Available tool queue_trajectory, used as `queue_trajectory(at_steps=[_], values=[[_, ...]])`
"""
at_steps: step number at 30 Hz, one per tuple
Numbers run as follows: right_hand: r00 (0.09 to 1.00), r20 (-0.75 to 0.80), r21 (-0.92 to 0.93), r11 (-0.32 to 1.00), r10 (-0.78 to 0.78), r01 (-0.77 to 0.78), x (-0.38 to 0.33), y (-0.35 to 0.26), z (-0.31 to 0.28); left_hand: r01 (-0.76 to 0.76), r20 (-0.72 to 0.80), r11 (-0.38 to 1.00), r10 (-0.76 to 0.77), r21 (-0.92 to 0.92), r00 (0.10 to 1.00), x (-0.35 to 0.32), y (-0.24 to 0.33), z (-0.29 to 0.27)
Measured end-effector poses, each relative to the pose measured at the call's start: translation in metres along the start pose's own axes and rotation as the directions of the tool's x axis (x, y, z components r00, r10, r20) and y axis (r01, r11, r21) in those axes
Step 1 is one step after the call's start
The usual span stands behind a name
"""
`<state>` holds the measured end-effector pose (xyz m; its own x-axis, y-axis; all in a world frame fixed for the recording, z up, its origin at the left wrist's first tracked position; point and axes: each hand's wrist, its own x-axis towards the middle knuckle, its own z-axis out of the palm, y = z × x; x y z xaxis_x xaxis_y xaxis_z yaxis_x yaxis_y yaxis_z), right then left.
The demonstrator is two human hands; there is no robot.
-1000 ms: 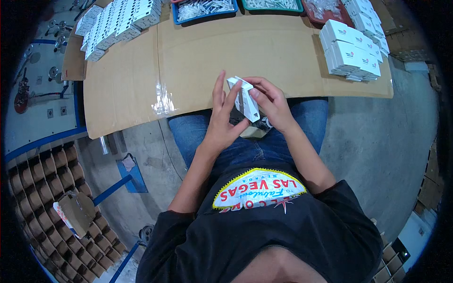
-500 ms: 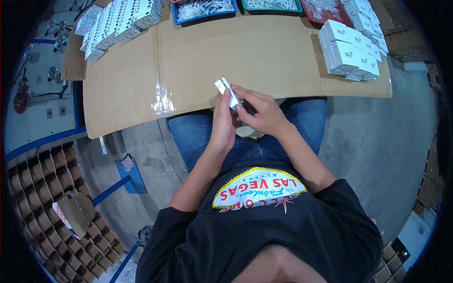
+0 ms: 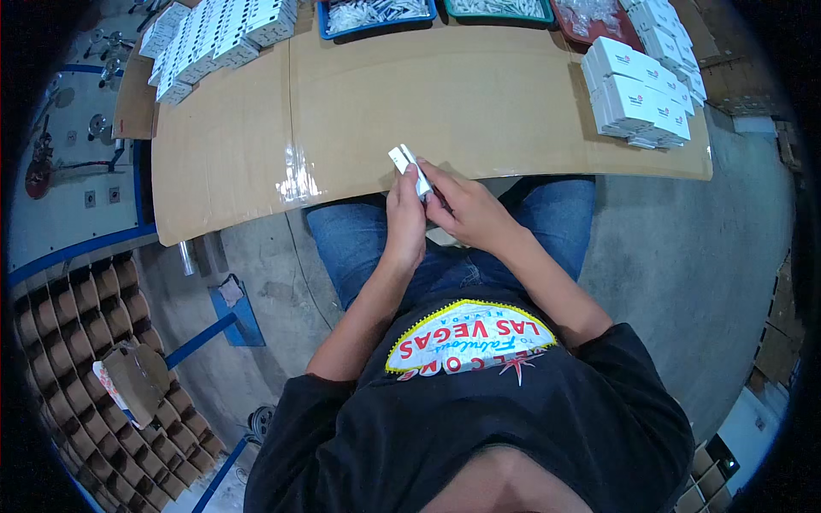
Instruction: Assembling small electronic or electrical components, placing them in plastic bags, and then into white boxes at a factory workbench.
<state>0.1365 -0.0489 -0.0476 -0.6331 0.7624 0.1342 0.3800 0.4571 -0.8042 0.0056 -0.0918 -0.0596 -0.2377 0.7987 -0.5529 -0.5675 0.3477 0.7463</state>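
A small white box (image 3: pixel 412 169) is held between my two hands just above the near edge of the cardboard-covered table (image 3: pixel 368 103). My left hand (image 3: pixel 404 214) grips it from the left side, fingers along its length. On its other side, my right hand (image 3: pixel 469 208) presses against the box with curled fingers and the thumb near its lower end. The box is tilted, its far end pointing up and left, with a slit-like gap along that end. My fingers hide its lower part.
Rows of white boxes (image 3: pixel 224 38) stand at the far left, stacked white boxes (image 3: pixel 637 98) at the right. Along the back are a blue tray (image 3: pixel 323 24) and a green tray (image 3: pixel 505 20) of small white pieces, and a red tray (image 3: pixel 590 36) of clear plastic pieces. Cardboard dividers (image 3: pixel 64 359) lie lower left.
The gap along the box's top end looks narrower. My right fingers have shifted slightly down along its side, and both hands stay in nearly the same place.
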Motion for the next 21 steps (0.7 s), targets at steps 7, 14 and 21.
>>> queue_trajectory(at_steps=[7, 14, 21], values=[[0.995, -0.020, 0.172, 0.981, 0.096, -0.091, 0.004, -0.009, -0.001, -0.131, 0.004, 0.991, 0.131, 0.000, 0.991, -0.006, 0.012, 0.012], [0.992, -0.118, 0.098, 0.995, 0.043, -0.031, -0.002, -0.008, 0.004, -0.159, 0.051, 0.987, 0.159, -0.012, 0.986, 0.002, 0.007, 0.009], [0.973, -0.206, -0.068, 0.993, -0.105, 0.092, -0.006, 0.002, 0.012, -0.181, 0.031, 0.977, 0.179, 0.112, 0.983, -0.003, 0.012, 0.017]])
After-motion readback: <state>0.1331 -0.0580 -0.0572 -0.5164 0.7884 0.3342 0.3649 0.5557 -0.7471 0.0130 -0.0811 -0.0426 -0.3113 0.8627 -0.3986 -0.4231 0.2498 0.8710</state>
